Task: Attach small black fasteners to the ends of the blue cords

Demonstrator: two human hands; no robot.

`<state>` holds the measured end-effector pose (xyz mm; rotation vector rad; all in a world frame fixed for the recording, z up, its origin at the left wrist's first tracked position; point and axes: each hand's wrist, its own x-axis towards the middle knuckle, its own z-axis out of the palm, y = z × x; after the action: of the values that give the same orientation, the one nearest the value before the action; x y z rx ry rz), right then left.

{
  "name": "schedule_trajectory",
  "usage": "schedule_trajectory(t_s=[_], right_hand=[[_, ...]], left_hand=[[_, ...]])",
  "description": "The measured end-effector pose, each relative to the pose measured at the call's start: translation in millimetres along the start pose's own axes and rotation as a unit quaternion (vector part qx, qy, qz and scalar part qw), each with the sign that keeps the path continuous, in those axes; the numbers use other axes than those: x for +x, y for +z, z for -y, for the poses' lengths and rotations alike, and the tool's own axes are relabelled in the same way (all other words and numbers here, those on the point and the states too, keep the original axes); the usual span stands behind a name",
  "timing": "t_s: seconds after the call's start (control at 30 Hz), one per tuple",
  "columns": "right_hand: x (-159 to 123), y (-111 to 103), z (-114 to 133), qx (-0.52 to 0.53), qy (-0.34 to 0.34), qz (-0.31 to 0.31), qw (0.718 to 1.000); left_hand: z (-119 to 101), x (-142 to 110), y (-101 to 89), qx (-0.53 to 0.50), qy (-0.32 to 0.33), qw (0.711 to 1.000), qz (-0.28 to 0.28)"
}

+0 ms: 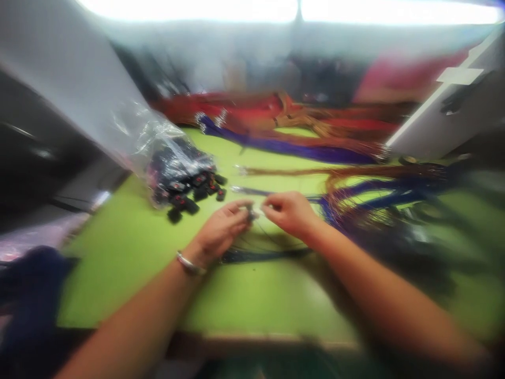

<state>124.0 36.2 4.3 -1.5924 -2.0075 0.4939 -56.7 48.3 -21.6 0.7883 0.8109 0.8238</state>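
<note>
Above the middle of the green table, my left hand (221,230) is closed, pinching a small dark connector (251,212) between thumb and fingers. Just right of it, my right hand (291,213) is also closed, its fingertips pressed on what looks like the end of a thin wire (263,229). The fingertips of both hands nearly meet, and blur hides whether wire and connector touch. Beneath the hands lies a dark wire bundle (270,256). Left of them, several black connectors (189,204) spill from a clear plastic bag (168,150).
Behind the hands run a brown wire bundle (292,171) and a blue one (252,191) with shiny ends. Farther back lie a thick blue-purple bundle (292,147) and orange-brown wires (315,123). Tangled wires (379,195) cover the right side. Pale panels (79,68) flank the green table (130,273).
</note>
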Motion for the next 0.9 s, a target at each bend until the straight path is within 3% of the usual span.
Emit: schedule_trajectory(t_s=[0.2, 0.4, 0.53, 0.8, 0.9], right_hand=[[-1.9, -2.0, 3.8, -0.06, -0.018, 0.013, 0.998], [-6.9, 0.0, 6.9, -0.168, -0.048, -0.006, 0.985], [-8.7, 4.4, 6.0, -0.218, -0.09, -0.01, 0.972], [-7.4, 8.6, 6.5, -0.198, -0.079, 0.049, 0.976], [-6.9, 9.4, 1.9, -0.109, -0.07, 0.044, 0.991]], left_hand=[[1.0, -1.0, -0.4, 0.039, 0.009, 0.999, -0.002], [3.1, -0.6, -0.3, 0.111, 0.058, 0.992, -0.012], [3.2, -0.4, 1.4, 0.104, 0.044, 0.994, -0.007], [8.0, 0.6, -1.7, 0.128, 0.05, 0.99, 0.016], [7.6, 0.4, -1.5, 0.124, 0.052, 0.991, 0.026]])
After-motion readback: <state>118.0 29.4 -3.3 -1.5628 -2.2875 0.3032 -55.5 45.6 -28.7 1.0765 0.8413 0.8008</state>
